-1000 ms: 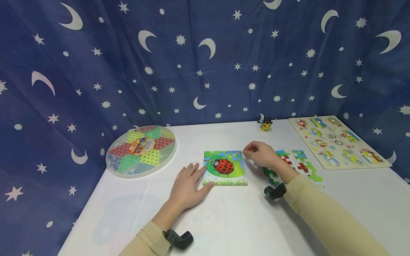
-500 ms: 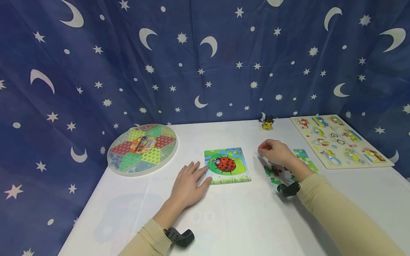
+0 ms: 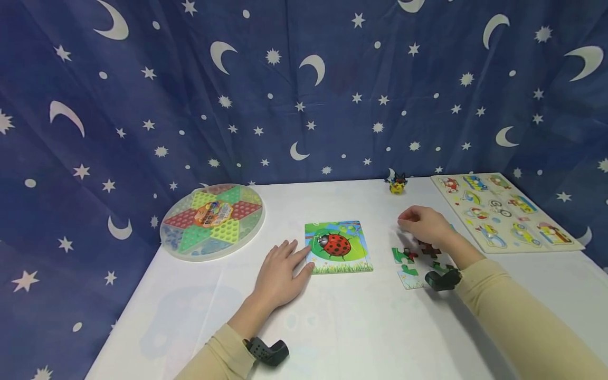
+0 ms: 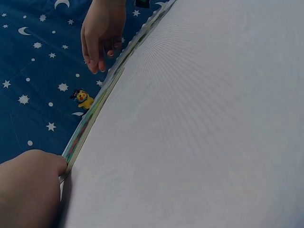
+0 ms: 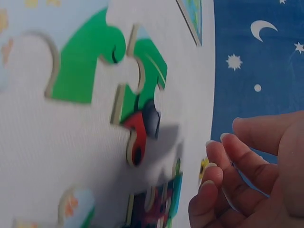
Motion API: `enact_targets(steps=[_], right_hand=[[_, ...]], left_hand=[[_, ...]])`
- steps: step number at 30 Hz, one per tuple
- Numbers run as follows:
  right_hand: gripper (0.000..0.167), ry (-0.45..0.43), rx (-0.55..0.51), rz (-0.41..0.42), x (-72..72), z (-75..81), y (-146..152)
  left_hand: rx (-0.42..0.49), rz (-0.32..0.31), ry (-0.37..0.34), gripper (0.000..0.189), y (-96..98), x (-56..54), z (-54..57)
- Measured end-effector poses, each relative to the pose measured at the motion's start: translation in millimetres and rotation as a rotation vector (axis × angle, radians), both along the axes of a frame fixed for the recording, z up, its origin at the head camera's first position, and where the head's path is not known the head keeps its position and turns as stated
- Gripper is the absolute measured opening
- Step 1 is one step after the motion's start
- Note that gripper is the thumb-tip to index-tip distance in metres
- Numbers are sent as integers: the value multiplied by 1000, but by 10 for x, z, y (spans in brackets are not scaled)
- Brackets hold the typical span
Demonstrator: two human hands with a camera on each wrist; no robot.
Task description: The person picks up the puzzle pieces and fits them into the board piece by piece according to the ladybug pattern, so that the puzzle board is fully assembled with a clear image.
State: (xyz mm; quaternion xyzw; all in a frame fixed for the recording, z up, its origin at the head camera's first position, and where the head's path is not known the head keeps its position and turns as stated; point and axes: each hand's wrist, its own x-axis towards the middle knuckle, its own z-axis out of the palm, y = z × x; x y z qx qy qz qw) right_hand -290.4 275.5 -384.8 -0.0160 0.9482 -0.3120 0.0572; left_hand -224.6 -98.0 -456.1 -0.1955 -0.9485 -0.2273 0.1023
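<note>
Moved: right hand (image 3: pixel 426 226), from ladybug puzzle (image 3: pixel 339 247) to over loose pieces (image 3: pixel 402 256); right-wrist view alone shows its grip empty. Left hand (image 3: pixel 281 277), fingers outstretched, touches puzzle, mid-counter (image 3: pixel 361 327). Round case (image 3: pixel 203 257): star board (image 3: pixel 225 232).

In front of you hangs a dark blue curtain (image 3: pixel 332 121) with soft folds, scattered with white crescent moons (image 3: pixel 216 53), stars (image 3: pixel 273 57) and dots (image 3: pixel 377 45), filling the backdrop and wrapping forward on your left and right. Below it spreads a white table (image 3: pixel 356 327), the curtain rising just behind its far edge. Soft, fairly even light falls across your tabletop, showing faint bluish shapes at near left.
</note>
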Motion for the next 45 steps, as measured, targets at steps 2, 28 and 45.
enact_targets(steps=[2, 28, 45], right_hand=[[38, -14, 12, -10, -1, 23, 31], [68, -91, 256, -85, 10, -79, 348], [76, -178, 299, -43, -90, 41, 322]], left_hand=[[-6, -1, 3, 51, 3, 0, -1], [-44, -4, -19, 52, 12, 11, -42], [-10, -12, 3, 52, 3, -1, -6]])
